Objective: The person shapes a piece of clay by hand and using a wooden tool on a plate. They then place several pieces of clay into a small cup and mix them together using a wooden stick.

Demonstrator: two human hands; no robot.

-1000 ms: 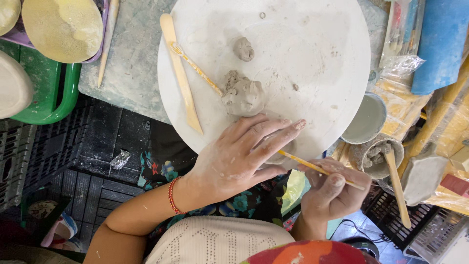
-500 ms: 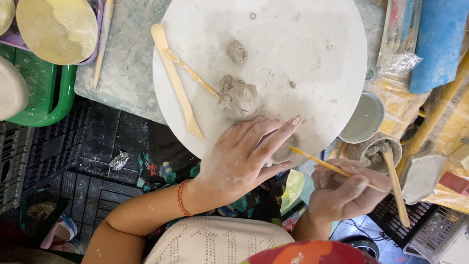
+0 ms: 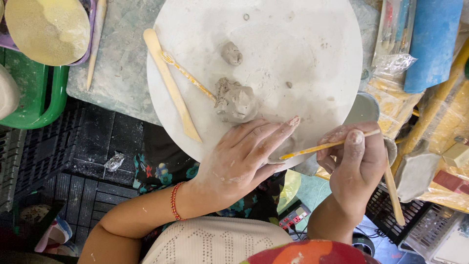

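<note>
While the left hand [image 3: 239, 161] lies flat, released, the right hand [image 3: 354, 164] grasps a yellow stick [image 3: 322, 145] near clay [image 3: 237, 100].

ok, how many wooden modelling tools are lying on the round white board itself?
2. A broad flat pale wooden spatula lies across the board's left side. Beside it, a thin yellow wooden stick tool runs to the grey clay lump. Another stick is in the right hand, off the board.

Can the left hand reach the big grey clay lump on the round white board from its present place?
Probably yes. The left hand lies flat on the round white board, fingers just below the clay lump, with nothing between them. The flat wooden tool lies off to the side.
</note>
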